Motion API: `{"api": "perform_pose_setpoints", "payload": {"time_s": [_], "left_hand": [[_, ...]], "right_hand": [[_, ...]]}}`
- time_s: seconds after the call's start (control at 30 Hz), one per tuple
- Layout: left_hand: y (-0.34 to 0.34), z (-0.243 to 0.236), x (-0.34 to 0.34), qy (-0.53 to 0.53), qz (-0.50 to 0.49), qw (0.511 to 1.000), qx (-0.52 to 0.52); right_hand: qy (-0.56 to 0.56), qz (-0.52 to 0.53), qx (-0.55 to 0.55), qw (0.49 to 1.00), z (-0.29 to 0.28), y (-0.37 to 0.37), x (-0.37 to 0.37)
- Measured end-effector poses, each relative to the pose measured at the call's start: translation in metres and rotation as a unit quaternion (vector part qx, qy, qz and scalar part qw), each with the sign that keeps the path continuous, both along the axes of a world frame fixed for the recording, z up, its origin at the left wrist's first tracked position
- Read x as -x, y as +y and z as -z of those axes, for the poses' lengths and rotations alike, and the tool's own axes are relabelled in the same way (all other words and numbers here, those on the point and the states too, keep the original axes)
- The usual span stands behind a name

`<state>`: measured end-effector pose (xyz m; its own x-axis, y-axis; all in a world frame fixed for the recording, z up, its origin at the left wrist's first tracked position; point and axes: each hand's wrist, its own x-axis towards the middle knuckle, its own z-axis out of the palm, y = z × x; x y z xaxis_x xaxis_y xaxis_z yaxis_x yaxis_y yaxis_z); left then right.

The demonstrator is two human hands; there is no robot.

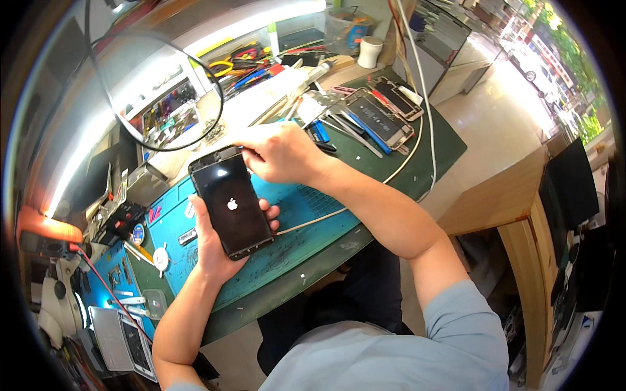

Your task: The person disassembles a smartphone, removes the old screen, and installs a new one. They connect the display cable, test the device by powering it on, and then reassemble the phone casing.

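Note:
A black smartphone [233, 207] lies upright in my left hand [214, 242], its dark screen lit with a small white logo. My thumb runs along the phone's left edge, and the fingertips come round its right edge. The top end looks uncovered, with dark inner parts showing. At that upper right corner is my right hand [279, 151], fingers curled together and touching the phone's top. What they pinch, if anything, is hidden behind the hand. Below the phone lies a blue work mat [261, 257] on the green tabletop.
Opened phones [379, 118], tweezers [355, 137] and blue tools lie beyond my right hand. A white cable [412, 153] crosses the right side. Pliers [223, 67] fill the back rack. An orange multimeter [47, 236] stands at left, near a black cable loop [220, 98] overhead.

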<state>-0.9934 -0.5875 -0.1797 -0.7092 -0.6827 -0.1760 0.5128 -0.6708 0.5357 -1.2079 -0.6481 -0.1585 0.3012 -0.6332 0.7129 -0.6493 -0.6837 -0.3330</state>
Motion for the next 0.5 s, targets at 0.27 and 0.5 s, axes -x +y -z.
{"api": "perform_pose_setpoints", "payload": {"time_s": [0.27,0.5], "left_hand": [[0.003,-0.010,0.008,0.009,-0.008,1.000,0.010],[-0.001,-0.002,0.005,0.032,0.004,0.999,0.032]], "right_hand": [[-0.012,-0.003,0.001,1.000,0.003,-0.002,0.000],[-0.014,-0.004,0.011,1.000,0.004,-0.004,0.000]]}}
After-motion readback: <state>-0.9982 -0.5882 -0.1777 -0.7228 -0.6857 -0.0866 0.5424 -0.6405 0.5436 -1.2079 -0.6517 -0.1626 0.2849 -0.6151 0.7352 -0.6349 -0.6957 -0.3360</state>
